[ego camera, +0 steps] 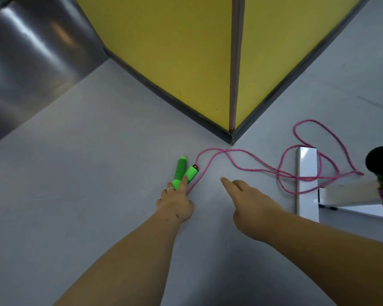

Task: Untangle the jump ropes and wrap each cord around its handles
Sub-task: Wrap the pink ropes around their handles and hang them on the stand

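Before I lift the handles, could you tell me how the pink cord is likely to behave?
The pink cord will probably hang floppy, since it lies in loose curves on the floor. It crosses itself and passes the white leg, so it may snag there. It looks thin, likely light.

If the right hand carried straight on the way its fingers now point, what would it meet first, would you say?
Probably the pink cord running beside the green handles: the right hand points up-left across bare floor towards it. Height above the floor is unclear.
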The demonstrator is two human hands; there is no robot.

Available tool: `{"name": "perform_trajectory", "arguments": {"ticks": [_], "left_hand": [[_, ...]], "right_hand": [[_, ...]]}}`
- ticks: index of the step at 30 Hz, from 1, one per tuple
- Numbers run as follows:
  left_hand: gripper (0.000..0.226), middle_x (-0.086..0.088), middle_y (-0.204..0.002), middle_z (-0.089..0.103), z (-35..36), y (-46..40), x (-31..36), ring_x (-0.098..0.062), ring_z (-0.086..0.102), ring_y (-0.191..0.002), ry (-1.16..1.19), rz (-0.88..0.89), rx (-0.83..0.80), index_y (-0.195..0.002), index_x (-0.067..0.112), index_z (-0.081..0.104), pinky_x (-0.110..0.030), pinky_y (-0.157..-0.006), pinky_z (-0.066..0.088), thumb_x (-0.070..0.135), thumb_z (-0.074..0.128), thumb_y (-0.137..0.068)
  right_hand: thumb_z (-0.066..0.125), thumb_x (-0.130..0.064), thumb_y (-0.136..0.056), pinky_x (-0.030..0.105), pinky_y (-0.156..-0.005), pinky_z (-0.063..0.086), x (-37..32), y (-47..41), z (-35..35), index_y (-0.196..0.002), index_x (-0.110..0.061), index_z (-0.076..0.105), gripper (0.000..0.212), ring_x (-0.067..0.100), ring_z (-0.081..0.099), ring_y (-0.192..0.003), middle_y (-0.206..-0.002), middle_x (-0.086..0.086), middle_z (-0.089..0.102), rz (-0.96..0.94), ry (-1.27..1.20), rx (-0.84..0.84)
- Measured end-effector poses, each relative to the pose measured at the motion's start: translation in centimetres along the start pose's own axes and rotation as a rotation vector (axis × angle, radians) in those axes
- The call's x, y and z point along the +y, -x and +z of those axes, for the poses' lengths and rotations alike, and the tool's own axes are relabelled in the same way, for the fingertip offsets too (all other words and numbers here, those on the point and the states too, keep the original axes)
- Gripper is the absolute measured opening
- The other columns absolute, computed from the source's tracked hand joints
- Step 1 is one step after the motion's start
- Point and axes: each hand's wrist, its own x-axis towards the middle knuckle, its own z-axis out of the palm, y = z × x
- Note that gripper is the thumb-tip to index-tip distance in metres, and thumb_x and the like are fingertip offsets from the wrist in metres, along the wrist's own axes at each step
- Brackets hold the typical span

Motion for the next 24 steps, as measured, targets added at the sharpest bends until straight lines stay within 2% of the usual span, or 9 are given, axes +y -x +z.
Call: {"name": "perform_trajectory", "arguments": {"ticks": [2, 3, 5, 7, 12, 16, 18, 21, 24], "left_hand": [[0.085, -0.016, -0.168, 0.011, 0.3, -2.3, 0.0, -0.037, 0.028, -0.149, 0.018, -0.011, 0.014, -0.159, 0.049, -0.005, -0.053, -0.115, 0.031, 0.045, 0.052, -0.096], [0.082, -0.016, -0.166, 0.018, 0.4, -3.5, -0.1, -0.037, 0.031, -0.147, 0.04, -0.01, 0.02, -0.159, 0.052, -0.003, -0.053, -0.114, 0.032, 0.046, 0.051, -0.098], [0.074, -0.019, -0.151, 0.038, 0.8, -5.5, -0.3, -0.037, 0.046, -0.133, 0.131, 0.025, 0.012, -0.158, 0.054, 0.008, -0.048, -0.111, 0.039, 0.042, 0.051, -0.099], [0.072, -0.022, -0.134, 0.048, 1.3, -6.2, -0.4, -0.039, 0.056, -0.115, 0.227, 0.075, 0.006, -0.159, 0.05, 0.017, -0.041, -0.106, 0.044, 0.031, 0.054, -0.1], [0.079, -0.018, -0.126, 0.046, 2.8, -4.4, 0.9, -0.041, 0.059, -0.107, 0.256, 0.049, 0.065, -0.155, 0.046, 0.019, -0.048, -0.098, 0.049, 0.011, 0.051, -0.092], [0.077, -0.012, -0.119, 0.045, 2.6, -1.1, 3.2, -0.033, 0.055, -0.083, 0.333, 0.06, 0.107, -0.151, 0.044, 0.022, -0.039, -0.08, 0.046, 0.008, 0.048, -0.088], [0.075, -0.011, -0.122, 0.047, 1.4, 1.3, 4.6, -0.034, 0.057, -0.086, 0.333, 0.115, 0.158, -0.149, 0.044, 0.022, -0.038, -0.079, 0.045, 0.01, 0.05, -0.088], [0.075, -0.008, -0.124, 0.05, -2.1, 5.6, 6.4, -0.035, 0.061, -0.102, 0.371, 0.254, 0.246, -0.149, 0.045, 0.024, -0.041, -0.083, 0.051, 0.014, 0.057, -0.088], [0.074, -0.004, -0.122, 0.052, -6.9, 11.6, 7.5, -0.029, 0.06, -0.105, 0.438, 0.385, 0.343, -0.146, 0.045, 0.028, -0.039, -0.082, 0.052, 0.018, 0.063, -0.088]], "right_hand": [[0.048, -0.007, -0.09, 0.04, -0.103, 0.046, 0.5, -0.2, 1.1, -0.159, -0.033, -0.005, 0.091, 0.027, 0.043, -0.134, -0.161, -0.002, 0.021, -0.01, -0.024, -0.011], [0.047, -0.007, -0.09, 0.04, -0.105, 0.046, 0.8, -0.2, 1.7, -0.159, -0.034, -0.006, 0.09, 0.026, 0.042, -0.135, -0.161, -0.004, 0.021, -0.015, -0.034, -0.022], [0.046, -0.008, -0.092, 0.039, -0.108, 0.044, 1.6, -0.1, 2.7, -0.158, -0.036, -0.006, 0.089, 0.024, 0.041, -0.137, -0.161, -0.006, 0.021, -0.018, -0.053, -0.04], [0.046, -0.009, -0.093, 0.039, -0.108, 0.045, 2.3, 0.1, 3.3, -0.158, -0.037, -0.005, 0.087, 0.024, 0.041, -0.137, -0.16, -0.007, 0.023, -0.006, -0.062, -0.045], [0.048, -0.008, -0.094, 0.036, -0.106, 0.046, 2.9, 0.7, 3.4, -0.159, -0.036, -0.004, 0.088, 0.023, 0.044, -0.135, -0.16, -0.005, 0.027, 0.051, -0.102, -0.054], [0.05, -0.008, -0.095, 0.039, -0.107, 0.046, 2.9, 1.8, 1.8, -0.16, -0.034, -0.003, 0.087, 0.026, 0.044, -0.136, -0.161, -0.001, 0.027, 0.038, -0.079, -0.038], [0.05, -0.012, -0.095, 0.041, -0.106, 0.046, 2.6, 2.5, 0.6, -0.16, -0.034, -0.001, 0.085, 0.027, 0.045, -0.134, -0.16, 0.0, 0.03, 0.026, -0.076, 0.003], [0.05, -0.031, -0.101, 0.038, -0.108, 0.043, 0.9, 3.4, -2.1, -0.159, -0.033, 0.011, 0.07, 0.024, 0.045, -0.135, -0.158, 0.001, 0.034, -0.004, -0.186, 0.139], [0.053, -0.04, -0.1, 0.029, -0.104, 0.039, -2.3, 4.6, -5.6, -0.153, -0.025, 0.033, 0.058, 0.022, 0.051, -0.132, -0.146, 0.004, 0.051, 0.063, -0.649, 0.261]]}}
